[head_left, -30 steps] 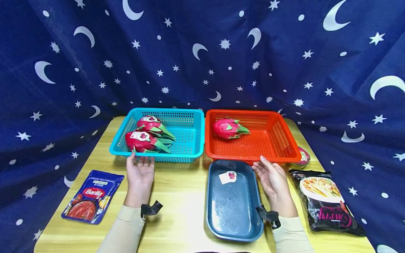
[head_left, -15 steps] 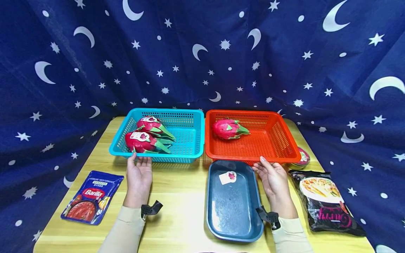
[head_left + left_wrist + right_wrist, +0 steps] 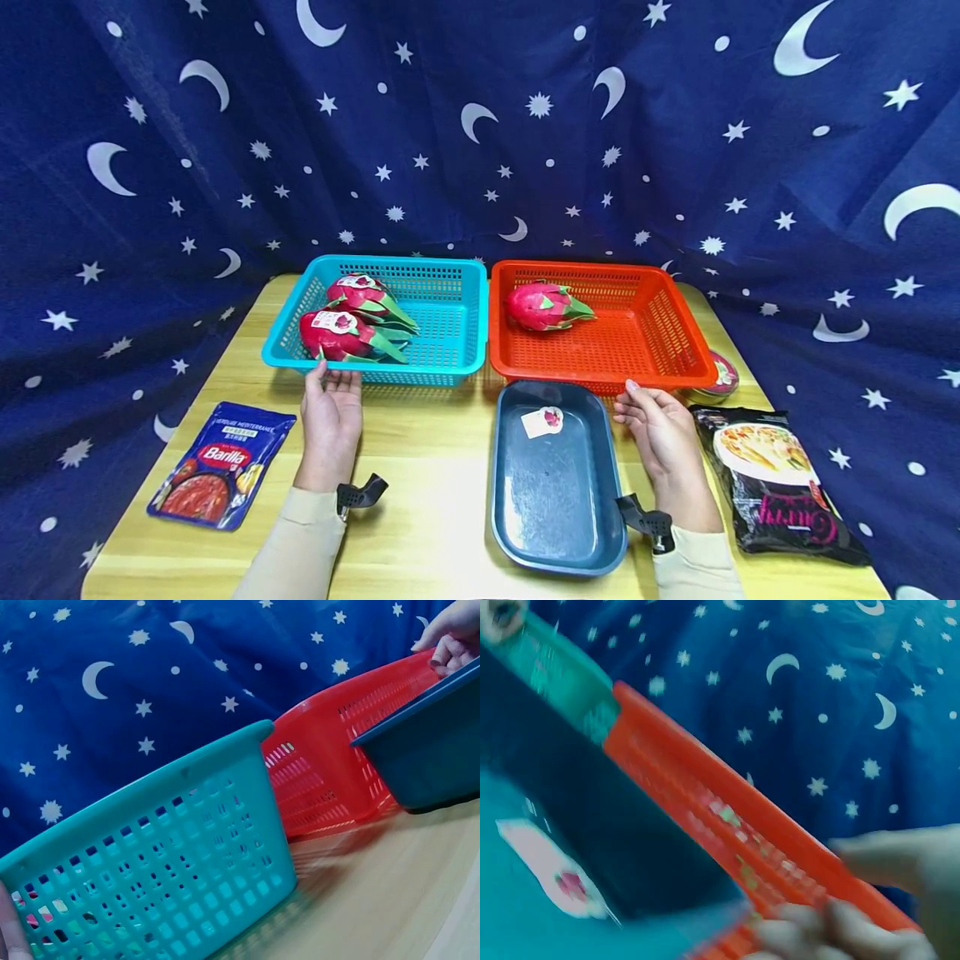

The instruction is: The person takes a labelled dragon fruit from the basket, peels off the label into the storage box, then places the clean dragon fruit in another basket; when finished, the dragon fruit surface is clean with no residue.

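In the head view my left hand (image 3: 333,425) holds the front rim of a teal plastic basket (image 3: 442,373), thumb over the edge and fingers below it. Two dragon fruits (image 3: 336,337) with stickers lie at that basket's left side. My right hand (image 3: 663,433) is at the front rim of a red plastic basket (image 3: 555,367), thumb tip by the rim, fingers loosely bent with nothing between them. One dragon fruit (image 3: 542,305) lies in the red basket. The right wrist view shows the thumb (image 3: 885,855) overlapping the rim, blurred.
A dark blue tray (image 3: 555,500) holding a small dragon-fruit label (image 3: 542,421) stands between the hands. A Barilla pouch (image 3: 222,467) lies left, a black curry packet (image 3: 776,483) right. A round tin (image 3: 722,375) sits by the red basket; a starry curtain (image 3: 480,167) hangs behind.
My right hand has shifted slightly right and back toward me from the red basket's rim. My left hand stays at the teal basket's rim. The whole view has shifted a little.
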A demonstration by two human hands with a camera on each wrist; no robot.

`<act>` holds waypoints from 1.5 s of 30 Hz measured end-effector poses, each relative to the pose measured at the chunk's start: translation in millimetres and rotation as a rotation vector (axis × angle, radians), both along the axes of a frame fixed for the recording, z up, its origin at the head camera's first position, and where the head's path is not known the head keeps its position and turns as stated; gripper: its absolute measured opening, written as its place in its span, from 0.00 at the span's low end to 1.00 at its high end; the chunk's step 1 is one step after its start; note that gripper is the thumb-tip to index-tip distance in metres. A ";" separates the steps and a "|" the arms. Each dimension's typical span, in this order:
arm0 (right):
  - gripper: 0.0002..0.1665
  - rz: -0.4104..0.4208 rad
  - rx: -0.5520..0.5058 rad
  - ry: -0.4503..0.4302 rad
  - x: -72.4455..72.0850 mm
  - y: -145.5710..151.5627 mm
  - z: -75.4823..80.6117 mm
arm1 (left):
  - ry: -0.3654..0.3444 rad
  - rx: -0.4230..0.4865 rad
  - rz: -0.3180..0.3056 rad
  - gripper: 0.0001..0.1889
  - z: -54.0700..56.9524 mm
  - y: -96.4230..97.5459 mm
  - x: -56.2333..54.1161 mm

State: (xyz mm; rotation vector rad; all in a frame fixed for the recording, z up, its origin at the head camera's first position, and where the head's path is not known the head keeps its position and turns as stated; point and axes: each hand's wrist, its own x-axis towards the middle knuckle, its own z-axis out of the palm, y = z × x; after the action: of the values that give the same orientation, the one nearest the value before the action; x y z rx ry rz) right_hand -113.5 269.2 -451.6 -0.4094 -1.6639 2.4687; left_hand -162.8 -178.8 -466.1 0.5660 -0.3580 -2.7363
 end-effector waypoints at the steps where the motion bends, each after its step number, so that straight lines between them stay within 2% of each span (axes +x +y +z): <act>1: 0.09 0.032 0.062 -0.028 2.5 0.8 2.0 | 0.000 -0.001 0.000 0.08 -0.2 0.2 -0.2; 5: 0.13 0.203 0.404 -0.122 13.4 1.7 15.8 | -0.002 -0.019 -0.002 0.08 -1.1 0.4 -1.1; 8: 0.19 0.281 0.728 -0.122 18.5 0.3 33.3 | 0.002 -0.031 -0.002 0.07 -2.0 -0.2 -1.6; 10: 0.21 0.293 0.934 -0.085 18.5 -2.4 47.9 | 0.009 -0.031 -0.004 0.07 -2.7 -1.0 -1.8; 12: 0.22 0.296 1.094 -0.016 12.8 -9.6 63.5 | 0.019 -0.031 -0.006 0.07 -2.9 -1.8 -1.5; 15: 0.19 0.323 1.213 0.126 -2.2 -29.2 85.1 | 0.024 -0.035 0.001 0.07 -2.8 -2.7 -0.7; 19: 0.13 0.399 1.250 0.309 -29.6 -66.6 107.7 | 0.028 -0.039 0.010 0.07 -1.7 -2.6 -0.1; 21: 0.12 0.455 1.249 0.371 -43.9 -88.0 116.1 | 0.032 -0.041 0.012 0.07 -1.2 -2.3 0.0; 25: 0.11 0.605 1.235 0.451 -74.9 -135.6 126.2 | 0.037 -0.058 0.006 0.07 -1.4 -2.3 -0.3; 28: 0.12 0.704 1.254 0.478 -100.0 -172.8 127.0 | 0.036 -0.063 0.001 0.07 -1.9 -2.2 -0.2; 31: 0.16 0.772 1.282 0.464 -125.1 -208.8 121.6 | 0.036 -0.069 -0.002 0.07 -2.5 -2.4 -0.2; 37: 0.23 0.882 1.305 0.349 -164.3 -266.5 97.2 | 0.031 -0.151 -0.026 0.07 -5.5 -2.9 -1.7; 41: 0.22 0.911 1.312 0.308 -179.1 -294.1 81.3 | 0.055 -0.126 -0.023 0.07 -5.1 -2.9 -2.5; 45: 0.16 0.968 1.279 0.252 -184.4 -316.6 68.2 | 0.068 -0.100 -0.017 0.07 -4.3 -4.3 -2.0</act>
State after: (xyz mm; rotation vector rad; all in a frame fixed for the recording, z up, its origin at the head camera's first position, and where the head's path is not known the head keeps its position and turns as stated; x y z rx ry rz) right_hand -297.9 -47.4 -383.4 0.9769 -3.1742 1.0337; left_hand -164.8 -183.1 -470.4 0.4447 -0.4817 -2.7283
